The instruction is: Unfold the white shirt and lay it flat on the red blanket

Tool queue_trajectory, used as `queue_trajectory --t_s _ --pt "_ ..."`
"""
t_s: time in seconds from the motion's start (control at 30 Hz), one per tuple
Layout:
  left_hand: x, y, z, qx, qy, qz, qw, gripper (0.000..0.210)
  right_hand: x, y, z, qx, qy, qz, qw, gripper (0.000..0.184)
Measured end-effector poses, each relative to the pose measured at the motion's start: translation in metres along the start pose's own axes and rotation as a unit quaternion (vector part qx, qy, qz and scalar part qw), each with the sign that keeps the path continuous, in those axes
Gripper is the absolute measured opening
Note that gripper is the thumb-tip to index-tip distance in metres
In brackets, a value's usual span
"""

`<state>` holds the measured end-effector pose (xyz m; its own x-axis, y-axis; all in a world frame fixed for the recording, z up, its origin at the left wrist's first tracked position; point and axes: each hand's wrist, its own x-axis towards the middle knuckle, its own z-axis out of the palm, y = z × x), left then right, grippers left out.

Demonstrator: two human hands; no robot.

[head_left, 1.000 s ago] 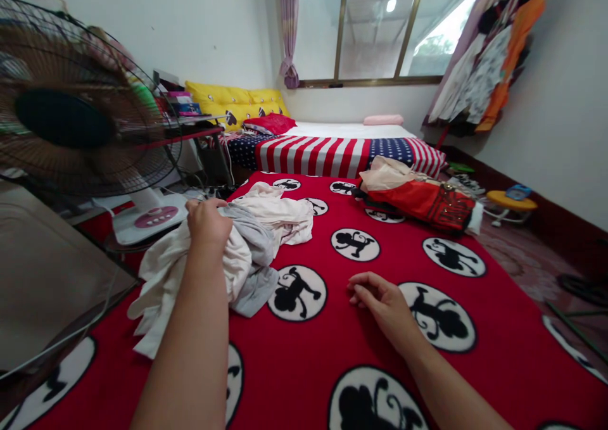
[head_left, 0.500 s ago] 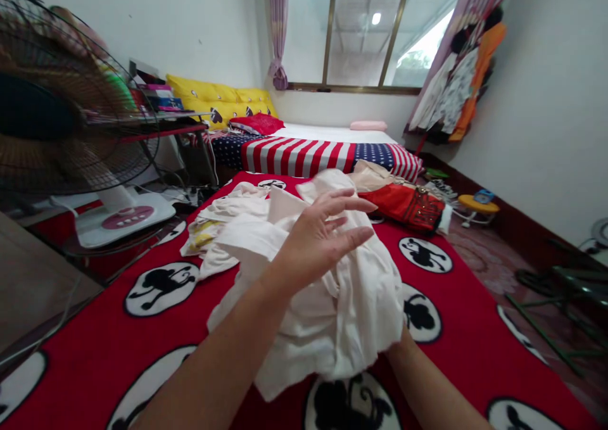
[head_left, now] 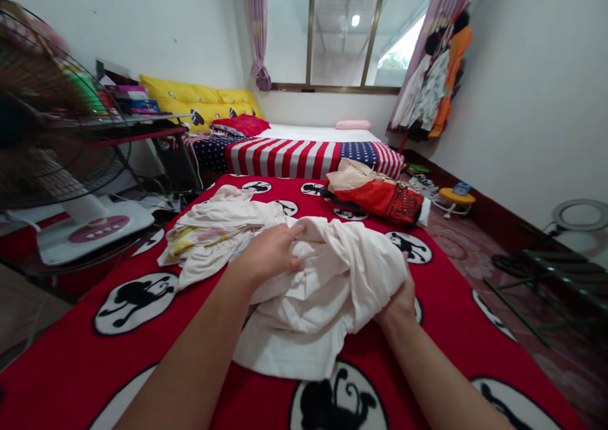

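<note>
the left hand [head_left: 272, 251] grasps the left side of a bunched white cloth [head_left: 327, 297]; the right hand [head_left: 400, 300] grips its right side. the cloth is over a red blanket [head_left: 61, 366], near other clothes [head_left: 216, 218].

My left hand [head_left: 270, 251] grips the bunched white cloth [head_left: 318, 297] at its ten o'clock side; my right hand [head_left: 399, 298] cups its three o'clock side, fingers partly hidden. Beneath spreads a red blanket [head_left: 441, 306] with monkey circles. At my eleven o'clock lies a rumpled pale garment [head_left: 225, 218]; at one, a red bag [head_left: 373, 199]; at ten, a fan [head_left: 88, 207]; at twelve, a striped bed cover [head_left: 289, 158].
</note>
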<state>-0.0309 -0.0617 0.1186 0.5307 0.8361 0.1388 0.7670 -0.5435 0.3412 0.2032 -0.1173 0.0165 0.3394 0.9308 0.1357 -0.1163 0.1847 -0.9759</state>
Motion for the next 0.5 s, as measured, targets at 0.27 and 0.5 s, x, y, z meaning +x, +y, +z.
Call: queue_trajectory --t_s 0.27,0.5 --pt "0.005 -0.005 -0.009 -0.03 0.033 0.013 0.999 0.024 0.017 -0.022 -0.007 -0.139 0.049 -0.032 0.988 0.065" --pt "0.0 -0.006 -0.028 -0.178 0.062 0.067 0.98 0.023 0.021 -0.048 -0.019 -0.039 0.022 0.055 0.997 0.037"
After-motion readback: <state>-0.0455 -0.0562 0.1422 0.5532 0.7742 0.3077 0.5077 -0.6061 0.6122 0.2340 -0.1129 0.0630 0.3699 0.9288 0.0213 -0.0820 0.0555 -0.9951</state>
